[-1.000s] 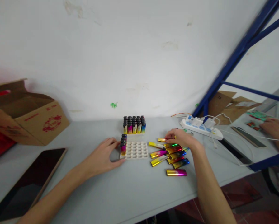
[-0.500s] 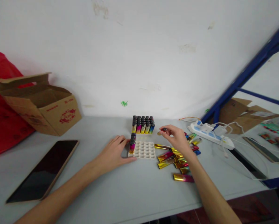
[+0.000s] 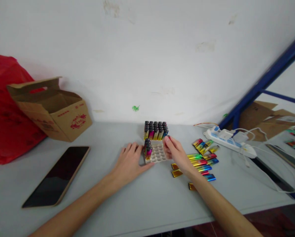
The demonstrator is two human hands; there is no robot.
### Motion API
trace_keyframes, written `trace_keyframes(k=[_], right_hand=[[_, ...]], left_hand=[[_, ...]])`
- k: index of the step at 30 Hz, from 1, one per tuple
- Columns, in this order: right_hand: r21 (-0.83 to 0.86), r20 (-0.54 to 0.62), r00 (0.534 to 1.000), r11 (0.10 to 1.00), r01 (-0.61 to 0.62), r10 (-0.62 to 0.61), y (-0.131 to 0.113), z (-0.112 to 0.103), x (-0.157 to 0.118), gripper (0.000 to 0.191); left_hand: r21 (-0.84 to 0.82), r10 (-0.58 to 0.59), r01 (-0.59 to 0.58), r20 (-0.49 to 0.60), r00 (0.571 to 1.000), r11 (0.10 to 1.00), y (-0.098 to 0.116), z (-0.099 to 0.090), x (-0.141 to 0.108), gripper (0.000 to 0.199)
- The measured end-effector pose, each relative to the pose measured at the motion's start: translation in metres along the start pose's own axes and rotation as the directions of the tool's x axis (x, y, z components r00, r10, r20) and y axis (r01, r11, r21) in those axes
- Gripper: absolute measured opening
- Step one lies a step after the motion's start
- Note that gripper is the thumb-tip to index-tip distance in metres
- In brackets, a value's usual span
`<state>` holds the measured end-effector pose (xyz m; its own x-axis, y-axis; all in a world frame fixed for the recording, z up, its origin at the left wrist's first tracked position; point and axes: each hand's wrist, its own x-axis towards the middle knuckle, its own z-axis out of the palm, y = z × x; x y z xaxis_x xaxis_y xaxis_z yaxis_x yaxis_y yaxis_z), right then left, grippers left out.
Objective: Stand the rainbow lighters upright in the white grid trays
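My left hand point(image 3: 130, 161) grips the left side of a white tray point(image 3: 159, 160) with round holes, its thumb along the front edge and fingers at the side. Several lighters point(image 3: 148, 150) stand upright in the tray's left column, black tops up. Over the tray's right part is my right hand point(image 3: 174, 152), closed on a lighter point(image 3: 169, 137); only a small reddish end shows past the fingers. Behind the tray stands a full block of upright lighters point(image 3: 156, 131). A pile of loose shiny lighters point(image 3: 203, 161) lies right of the tray, partly hidden by my right forearm.
At left are a tablet-like dark device point(image 3: 57, 174), an open cardboard box point(image 3: 61, 115) and a red bag point(image 3: 6, 115). A white power strip point(image 3: 228, 143) with cables lies at right, by a blue metal frame point(image 3: 258, 85). A wall stands behind.
My right hand has moved left and slightly down with the lighter, from above the pile to over the tray. The left hand stays at the tray. The whole view has shifted slightly.
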<state>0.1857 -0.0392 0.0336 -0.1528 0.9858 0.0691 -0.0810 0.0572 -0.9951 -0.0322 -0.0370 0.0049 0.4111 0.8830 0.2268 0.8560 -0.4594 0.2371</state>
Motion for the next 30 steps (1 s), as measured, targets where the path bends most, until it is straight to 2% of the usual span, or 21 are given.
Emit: trace_keyframes(k=[4, 9, 13, 20, 24, 26, 30], right_hand=[[-0.177, -0.079, 0.997, 0.984, 0.007, -0.022, 0.010, -0.001, -0.001, 0.066], [-0.331, -0.056, 0.997, 0.943, 0.033, -0.055, 0.012, -0.003, -0.002, 0.057], [-0.381, 0.030, 0.997, 0.922, 0.073, -0.067, 0.010, -0.002, -0.002, 0.045], [-0.427, -0.026, 0.989, 0.896, 0.118, -0.143, 0.016, -0.003, 0.000, 0.045], [-0.480, 0.034, 0.985, 0.862, 0.162, -0.166, 0.012, -0.001, -0.004, 0.043], [-0.537, 0.096, 0.972, 0.812, 0.230, -0.213, 0.008, 0.000, -0.006, 0.042], [-0.700, 0.221, 0.905, 0.587, 0.407, -0.363, 0.001, 0.003, -0.009, 0.042]], left_hand=[[-0.089, 0.096, -0.092, 0.042, 0.995, 0.992, -0.017, -0.005, 0.002, 0.061], [-0.162, 0.187, -0.180, 0.030, 0.982, 0.970, -0.029, -0.008, 0.004, 0.057], [-0.166, 0.194, -0.187, 0.029, 0.981, 0.968, -0.029, -0.008, 0.003, 0.054], [-0.145, 0.183, -0.173, 0.056, 0.982, 0.974, -0.027, -0.008, 0.003, 0.056], [-0.153, 0.187, -0.181, 0.026, 0.982, 0.972, -0.027, -0.008, 0.001, 0.055], [-0.153, 0.191, -0.187, 0.011, 0.981, 0.970, -0.026, -0.008, 0.000, 0.054], [-0.153, 0.177, -0.170, 0.029, 0.984, 0.973, -0.025, -0.008, 0.000, 0.056]])
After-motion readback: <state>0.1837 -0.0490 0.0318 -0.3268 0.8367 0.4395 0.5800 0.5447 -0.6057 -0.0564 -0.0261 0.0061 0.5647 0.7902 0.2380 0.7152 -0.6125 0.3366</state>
